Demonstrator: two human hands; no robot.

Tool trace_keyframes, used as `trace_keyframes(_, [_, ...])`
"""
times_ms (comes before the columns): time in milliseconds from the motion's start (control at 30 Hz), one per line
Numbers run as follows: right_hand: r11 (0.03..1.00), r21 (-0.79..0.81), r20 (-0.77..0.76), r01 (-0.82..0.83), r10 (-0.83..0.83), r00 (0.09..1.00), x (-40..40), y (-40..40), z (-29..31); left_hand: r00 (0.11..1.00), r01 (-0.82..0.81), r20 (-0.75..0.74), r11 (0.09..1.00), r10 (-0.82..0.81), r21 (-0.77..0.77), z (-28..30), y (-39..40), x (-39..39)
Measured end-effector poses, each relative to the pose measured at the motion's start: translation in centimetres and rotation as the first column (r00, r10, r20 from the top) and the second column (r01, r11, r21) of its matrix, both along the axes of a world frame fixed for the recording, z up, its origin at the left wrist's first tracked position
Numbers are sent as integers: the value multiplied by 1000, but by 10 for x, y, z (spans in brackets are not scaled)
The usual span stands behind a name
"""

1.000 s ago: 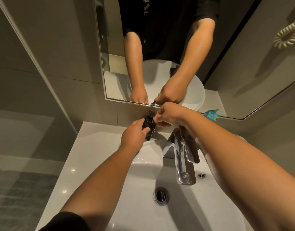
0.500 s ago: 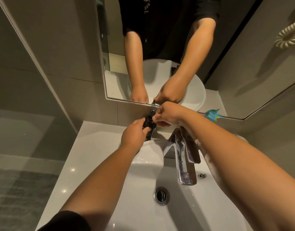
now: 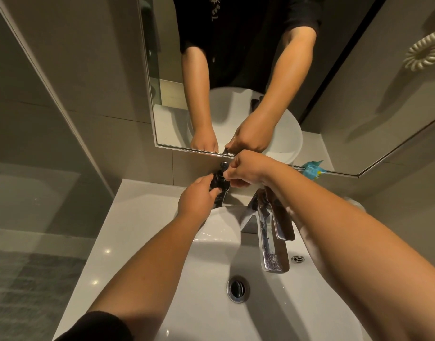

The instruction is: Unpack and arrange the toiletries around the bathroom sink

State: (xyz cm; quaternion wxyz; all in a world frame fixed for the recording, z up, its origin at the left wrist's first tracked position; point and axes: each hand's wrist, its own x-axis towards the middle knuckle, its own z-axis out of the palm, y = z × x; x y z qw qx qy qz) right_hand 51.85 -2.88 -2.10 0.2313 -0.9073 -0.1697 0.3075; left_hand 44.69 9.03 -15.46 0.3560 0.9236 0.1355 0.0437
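A small black pump bottle (image 3: 219, 184) stands on the white counter behind the sink (image 3: 211, 242), close under the mirror edge. My left hand (image 3: 196, 199) wraps around the bottle's body from the left. My right hand (image 3: 246, 171) pinches the bottle's pump top from the right, fingers closed on it. Most of the bottle is hidden by my fingers. A blue packet (image 3: 313, 169) lies against the wall behind my right forearm.
The chrome tap (image 3: 268, 232) juts over the basin right below my right wrist. The drain (image 3: 238, 288) sits in the bowl. A mirror (image 3: 236, 82) covers the wall ahead. White counter (image 3: 137, 217) stretches left of the basin; a glass panel stands further left.
Both hands stay on the black bottle. My right hand's fingers have shifted slightly on the pump top; the bottle has hardly moved.
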Motion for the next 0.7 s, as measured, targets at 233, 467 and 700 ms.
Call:
trace_keyframes(233, [1000,5,23,-6,6,1000,-1,-2,1,1000,5,-2,1000,-5,20,1,1,0])
trace_keyframes(467, [996,-79,114,-50,59,992,-3,-8,10,999,24,-23,997,-22,78,3,4,-2])
trace_keyframes(700, [967,-232,283,-107,172,944,-14,-8,22,999,15,-54,991,-7,134,17,16,-23])
